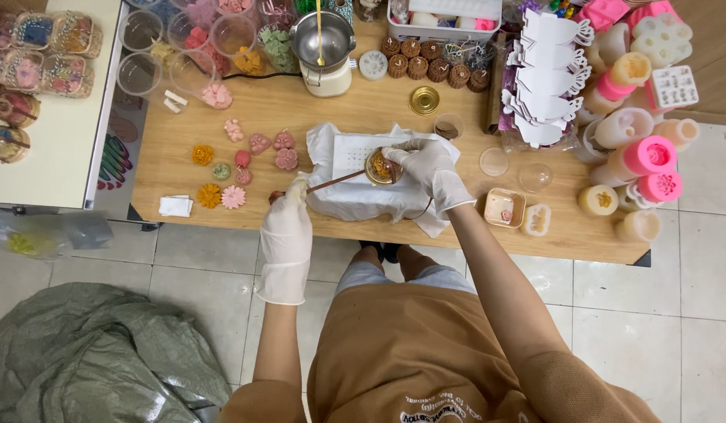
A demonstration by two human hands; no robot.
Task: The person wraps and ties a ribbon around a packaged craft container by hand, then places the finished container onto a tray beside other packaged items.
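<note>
At frame centre, your right hand (427, 168) pinches a small gold tin (382, 167) over the white cloth (355, 192). Your left hand (288, 227) grips a thin stick (335, 182) dipping into it. Tilting the tin risks spilling its contents onto the cloth.

- Both hands wear white gloves that reach past the wrists; the forearms above them are bare.
- The left hand (287, 227) sits low and left, its arm running almost straight up from the body, elbow bent little.
- Its fingers (298, 190) are pinched together at the tip, closed on something thin.
- The right hand (429, 168) lies further forward and to the right, its forearm slanting in from the lower right.
- The right wrist bends inward, so the hand points left.
- Its fingers (400, 153) curl over and clasp a small round thing from above.
- The two hands are near each other but apart.
</note>
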